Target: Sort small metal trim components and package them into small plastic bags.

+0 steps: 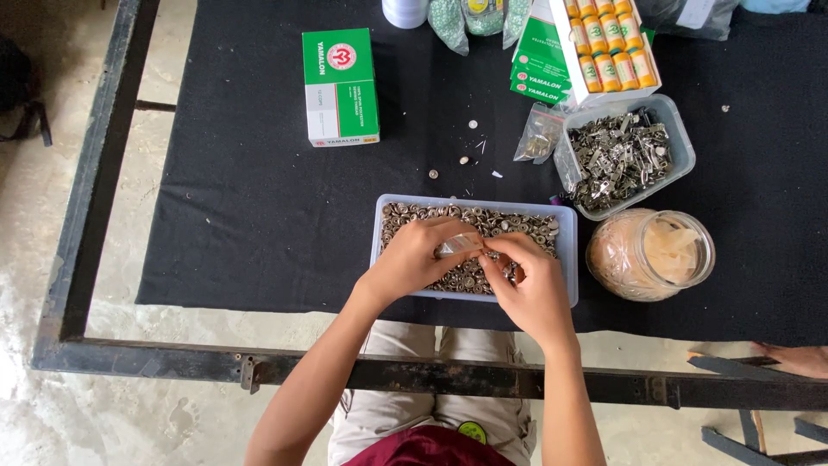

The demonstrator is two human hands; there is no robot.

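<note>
My left hand (pixel 417 257) and my right hand (pixel 530 280) meet over a pale blue plastic tray (pixel 569 255) filled with several small round metal snap buttons (pixel 483 221). Between the fingertips of both hands sits a small clear plastic bag (pixel 459 246); the left hand pinches its left end and the right hand grips its right end. Both hands hover just above the buttons, near the tray's middle. What the bag contains is too small to tell.
On the black cloth (pixel 259 216) lie a green and white box (pixel 340 86), a clear tub of metal clasps (pixel 623 155), a jar with clear bags (pixel 651 255), a box of thread spools (pixel 608 43) and loose buttons (pixel 457 155). Another person's hand (pixel 798 358) rests at the right edge.
</note>
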